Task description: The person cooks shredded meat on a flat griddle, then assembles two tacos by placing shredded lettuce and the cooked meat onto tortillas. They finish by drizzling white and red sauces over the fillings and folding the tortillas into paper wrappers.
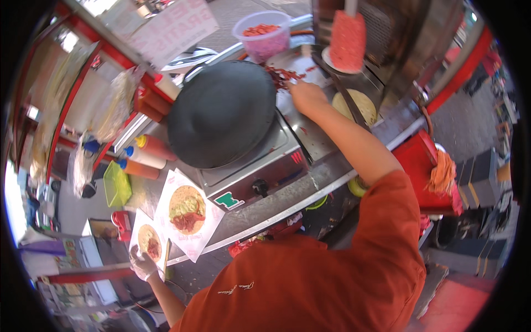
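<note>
Head view: a round black griddle is seen at the centre of the steel counter. Beyond it, shaved red meat is touched by the right hand, fingers curled over it; whether any is pinched cannot be told. Near the front edge, a small topped flatbread on white paper is steadied by the gloved left hand, resting flat, nothing gripped.

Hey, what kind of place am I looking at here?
Most likely a street food stall. A round black griddle sits on a steel counter, a cone of meat hangs on a spit behind it, and filled flatbreads lie on paper beside squeeze bottles of sauce. Pavement shows at the right.
</note>
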Demonstrator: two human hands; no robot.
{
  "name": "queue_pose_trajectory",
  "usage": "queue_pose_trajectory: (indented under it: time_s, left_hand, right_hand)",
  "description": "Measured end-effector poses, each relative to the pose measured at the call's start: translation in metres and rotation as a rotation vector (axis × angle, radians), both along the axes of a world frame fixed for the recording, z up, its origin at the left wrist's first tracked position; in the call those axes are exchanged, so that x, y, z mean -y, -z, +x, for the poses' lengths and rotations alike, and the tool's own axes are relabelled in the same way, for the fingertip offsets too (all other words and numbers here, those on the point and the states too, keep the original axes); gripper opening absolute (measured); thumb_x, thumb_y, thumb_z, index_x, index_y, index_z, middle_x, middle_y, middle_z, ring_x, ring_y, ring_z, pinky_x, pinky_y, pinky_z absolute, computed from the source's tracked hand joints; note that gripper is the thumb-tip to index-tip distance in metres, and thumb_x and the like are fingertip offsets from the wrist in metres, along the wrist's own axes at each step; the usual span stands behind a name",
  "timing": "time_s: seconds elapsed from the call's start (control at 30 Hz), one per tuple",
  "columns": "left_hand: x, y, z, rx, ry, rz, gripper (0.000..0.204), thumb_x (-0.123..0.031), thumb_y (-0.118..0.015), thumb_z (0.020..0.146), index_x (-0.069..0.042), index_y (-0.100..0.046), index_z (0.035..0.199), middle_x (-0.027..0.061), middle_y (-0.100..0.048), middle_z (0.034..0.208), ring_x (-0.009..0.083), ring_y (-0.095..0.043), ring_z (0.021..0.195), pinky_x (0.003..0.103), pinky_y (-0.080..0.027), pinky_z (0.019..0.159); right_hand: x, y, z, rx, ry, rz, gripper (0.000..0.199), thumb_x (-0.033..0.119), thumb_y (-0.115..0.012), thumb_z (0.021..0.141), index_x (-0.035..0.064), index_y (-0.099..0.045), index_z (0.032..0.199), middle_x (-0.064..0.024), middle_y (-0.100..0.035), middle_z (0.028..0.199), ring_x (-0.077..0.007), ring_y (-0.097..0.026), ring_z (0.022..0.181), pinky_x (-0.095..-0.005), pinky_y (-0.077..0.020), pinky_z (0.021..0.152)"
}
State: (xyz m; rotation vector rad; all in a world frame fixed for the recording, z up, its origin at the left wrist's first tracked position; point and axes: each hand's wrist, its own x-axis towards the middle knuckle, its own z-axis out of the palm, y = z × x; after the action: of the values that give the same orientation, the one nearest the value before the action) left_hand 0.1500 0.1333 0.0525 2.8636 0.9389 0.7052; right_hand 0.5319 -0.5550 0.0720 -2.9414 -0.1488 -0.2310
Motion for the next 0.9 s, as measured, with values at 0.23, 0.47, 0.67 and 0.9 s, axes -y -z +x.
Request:
queue_pose_trajectory:
  time_s: [0.23, 0.47, 0.67, 0.9]
  left_hand:
    - [-0.036, 0.042, -0.086, 0.118, -0.170, -0.384, 0.046, -0.015, -0.056, 0.103, -0.007, -0.057, 0.149, 0.0108, -0.066, 0.144, 0.0262, -0.062, 0.135, 0.038, -0.042, 0.119]
    - [-0.086, 0.083, -0.121, 0.314, -0.005, -0.452, 0.061, -0.016, -0.067, 0.102, -0.008, -0.047, 0.158, 0.0160, -0.062, 0.152, 0.0281, -0.060, 0.140, 0.036, -0.045, 0.117]
    - [-0.086, 0.068, -0.078, -0.203, 0.000, -0.478, 0.098, -0.053, -0.076, 0.094, -0.012, -0.027, 0.169, 0.0213, -0.057, 0.154, 0.0489, -0.047, 0.146, 0.050, -0.044, 0.119]
    - [-0.118, 0.058, -0.070, -0.198, 0.159, -0.692, 0.102, -0.049, -0.083, 0.088, -0.009, -0.032, 0.166, 0.0190, -0.053, 0.159, 0.0475, -0.043, 0.150, 0.049, -0.034, 0.128]
  right_hand:
    - [0.052, -0.051, 0.001, 0.343, -0.179, 0.061, 0.035, 0.023, -0.051, 0.110, 0.0064, -0.071, 0.133, -0.0256, -0.075, 0.106, -0.0486, -0.071, 0.097, -0.0570, -0.0544, 0.082]
    - [-0.133, -0.130, -0.067, 0.031, -0.318, 0.440, 0.041, 0.023, -0.059, 0.113, 0.0050, -0.063, 0.149, -0.0084, -0.073, 0.133, -0.0124, -0.065, 0.111, -0.0299, -0.0542, 0.094]
    - [-0.421, -0.048, -0.198, -0.233, -0.964, 0.511, 0.037, 0.013, -0.067, 0.105, 0.0034, -0.068, 0.141, -0.0172, -0.074, 0.104, -0.0174, -0.070, 0.092, -0.0325, -0.0545, 0.085]
    - [-0.590, 0.029, -0.289, -0.295, -1.180, 0.096, 0.050, 0.021, -0.072, 0.101, 0.0149, -0.061, 0.149, -0.0127, -0.071, 0.101, -0.0336, -0.068, 0.079, -0.0442, -0.0561, 0.072]
